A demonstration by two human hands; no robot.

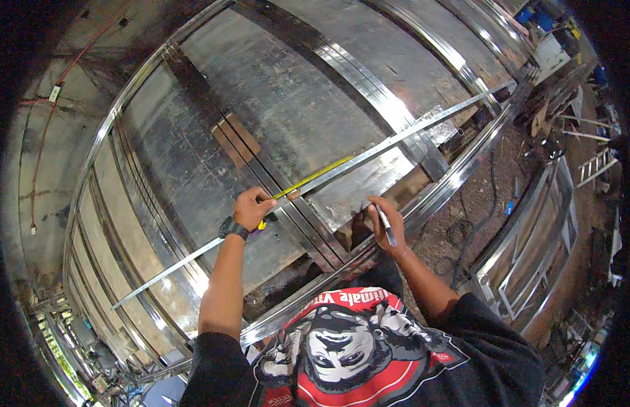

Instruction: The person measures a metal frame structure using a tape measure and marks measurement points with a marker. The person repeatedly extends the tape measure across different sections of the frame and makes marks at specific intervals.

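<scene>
My left hand (251,209), with a dark watch on its wrist, is closed on a tape measure (320,175). Its yellow blade reaches out to the upper right, along a long thin metal bar (437,122). Part of the yellow case shows under my palm. The bar runs slantwise across several shiny metal rails (369,88), passing under my left wrist. Nearer the front edge, my right hand (391,229) grips a pale pen or marker (383,217), its exact kind unclear. The pen's tip end points away from me, above a gap between the sheet and the front rail.
Dark, scuffed sheets (260,74) lie under the rails. A shiny outer rail (457,178) borders the near side. On the floor at right are a welded metal frame (532,237), a black cable (491,197) and scrap. A red cord (77,57) runs at far left.
</scene>
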